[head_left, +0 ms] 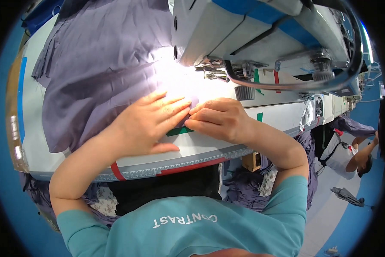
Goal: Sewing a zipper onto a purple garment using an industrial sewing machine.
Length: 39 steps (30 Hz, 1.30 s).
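Purple-grey fabric (100, 75) spreads in loose folds over the left half of the white sewing table (34, 103). My left hand (156, 118) lies flat on its right-hand edge, fingers stretched toward the machine. Beside it, my right hand (220, 118) pinches the fabric's edge between thumb and fingers, its fingertips almost touching those of the left. Just beyond both hands is the needle area of the sewing machine (261, 34), where a bright lamp glare washes out the detail. What the fabric does under the presser foot is hidden in that glare.
A measuring tape strip (158, 169) and red tape (192, 166) run along the table's front edge. Below it hang bundles of purple fabric (248, 188) next to a small wooden box (251, 162). At the far right, a co-worker (342, 156) handles similar fabric.
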{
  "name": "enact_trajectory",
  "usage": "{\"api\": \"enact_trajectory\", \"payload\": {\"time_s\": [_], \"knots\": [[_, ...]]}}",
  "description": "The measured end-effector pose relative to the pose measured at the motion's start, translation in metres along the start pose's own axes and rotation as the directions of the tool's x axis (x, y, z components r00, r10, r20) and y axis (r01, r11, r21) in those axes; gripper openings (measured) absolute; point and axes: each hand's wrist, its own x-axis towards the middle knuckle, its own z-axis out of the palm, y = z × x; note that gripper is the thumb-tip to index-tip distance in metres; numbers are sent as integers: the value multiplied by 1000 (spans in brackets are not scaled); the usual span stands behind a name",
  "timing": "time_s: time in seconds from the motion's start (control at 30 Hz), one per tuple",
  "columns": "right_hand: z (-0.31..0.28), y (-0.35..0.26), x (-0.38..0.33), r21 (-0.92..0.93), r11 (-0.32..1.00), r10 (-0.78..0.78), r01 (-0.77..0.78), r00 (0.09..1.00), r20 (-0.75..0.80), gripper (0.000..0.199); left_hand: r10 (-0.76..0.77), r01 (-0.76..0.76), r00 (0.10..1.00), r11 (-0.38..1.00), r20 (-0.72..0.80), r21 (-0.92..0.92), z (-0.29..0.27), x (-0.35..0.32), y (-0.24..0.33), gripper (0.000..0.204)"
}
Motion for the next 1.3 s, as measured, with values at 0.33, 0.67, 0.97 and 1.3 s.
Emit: {"api": "enact_trajectory", "payload": {"time_s": [0.33, 0.67, 0.97, 1.3], "knots": [[-3, 2, -11, 13, 991, 135, -137, 986, 102, 29, -104, 105, 994, 994, 15, -25, 12, -20, -13, 83], [19, 25, -2, 115, 979, 186, -169, 969, -160, 36, -227, 207, 974, 916, -18, -345, 0, -2, -40, 80], [-7, 60, -21, -27, 854, 516, -519, 853, -79, 25, -140, 138, 990, 990, -32, -39, -6, 0, -62, 73], [-18, 102, -21, -77, 756, 646, -650, 760, -71, 24, -163, 159, 985, 984, -53, -76, -10, 4, -72, 57]]}}
